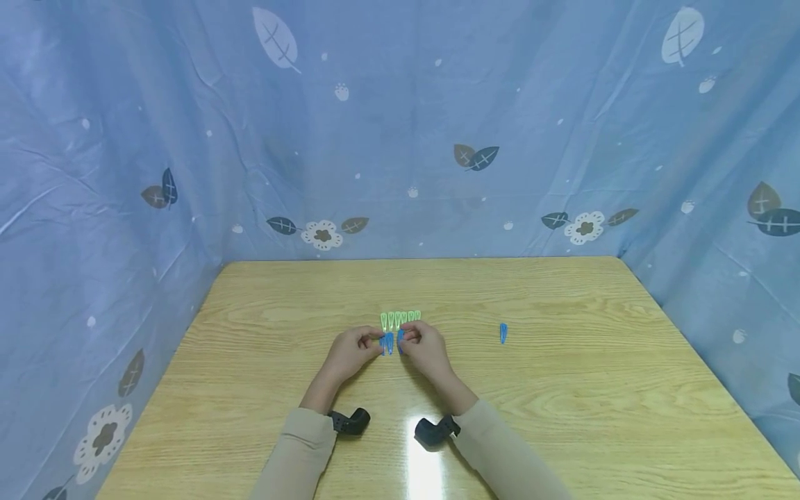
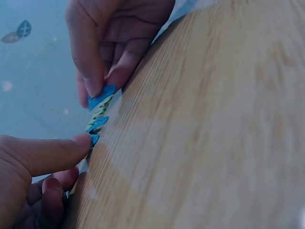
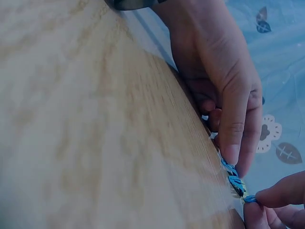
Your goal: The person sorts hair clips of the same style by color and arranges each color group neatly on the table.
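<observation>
Several green snap hair clips (image 1: 397,319) lie side by side in a row on the table. Just below them, my left hand (image 1: 353,351) pinches the leftmost blue hair clip (image 1: 382,345) between thumb and index finger, partly hiding it. Close to its right lies another blue hair clip (image 1: 390,343), untouched. My right hand (image 1: 428,349) pinches a third blue hair clip (image 1: 401,337) by thumb and forefinger, a small gap away from the middle one. In the right wrist view, this pinched blue clip (image 3: 249,198) shows at the right fingertips.
A single blue hair clip (image 1: 503,333) lies apart on the right of the wood-grain table (image 1: 594,389). A blue patterned curtain (image 1: 400,125) hangs around the back and sides. Black camera mounts (image 1: 356,421) sit at both wrists.
</observation>
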Motion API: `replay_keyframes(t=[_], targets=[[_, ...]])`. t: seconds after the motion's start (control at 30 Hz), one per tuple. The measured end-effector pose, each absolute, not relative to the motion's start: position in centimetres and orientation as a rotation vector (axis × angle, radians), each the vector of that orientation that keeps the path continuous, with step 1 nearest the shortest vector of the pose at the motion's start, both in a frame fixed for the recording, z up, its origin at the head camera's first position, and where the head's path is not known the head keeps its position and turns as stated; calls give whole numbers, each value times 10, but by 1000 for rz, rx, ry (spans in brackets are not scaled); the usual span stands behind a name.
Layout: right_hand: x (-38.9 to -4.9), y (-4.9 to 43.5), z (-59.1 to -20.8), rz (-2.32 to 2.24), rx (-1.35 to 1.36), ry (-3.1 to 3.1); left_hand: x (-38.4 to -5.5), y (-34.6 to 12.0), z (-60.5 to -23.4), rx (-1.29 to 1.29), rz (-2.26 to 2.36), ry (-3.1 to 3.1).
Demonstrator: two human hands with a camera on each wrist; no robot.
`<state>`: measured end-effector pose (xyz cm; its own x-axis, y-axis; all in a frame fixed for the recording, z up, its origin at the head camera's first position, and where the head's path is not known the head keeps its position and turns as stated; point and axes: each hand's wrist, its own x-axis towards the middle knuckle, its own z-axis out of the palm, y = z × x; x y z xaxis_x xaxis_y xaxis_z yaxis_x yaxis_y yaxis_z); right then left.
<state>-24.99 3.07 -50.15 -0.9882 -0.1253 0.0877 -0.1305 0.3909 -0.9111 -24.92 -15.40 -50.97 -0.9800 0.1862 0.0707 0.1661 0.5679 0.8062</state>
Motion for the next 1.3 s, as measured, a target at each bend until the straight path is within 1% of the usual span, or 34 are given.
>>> replay_keyframes(t=[0.3, 0.73, 1.0, 1.17, 1.3], targets=[[-253, 26, -496, 1568, 272, -2665, -251, -153, -509, 278, 1420, 2766], [-253, 19, -492, 1404, 267, -2727, -251, -155, -507, 300, 1424, 2771], [-250, 27, -496, 1555, 313, -2652, -252, -154, -510, 285, 1423, 2769], [-249, 37, -503, 1650, 362, -2593, -251, -153, -512, 280, 1433, 2759], [-246, 50, -502, 1689, 342, -2558, -250, -152, -513, 272, 1449, 2754]])
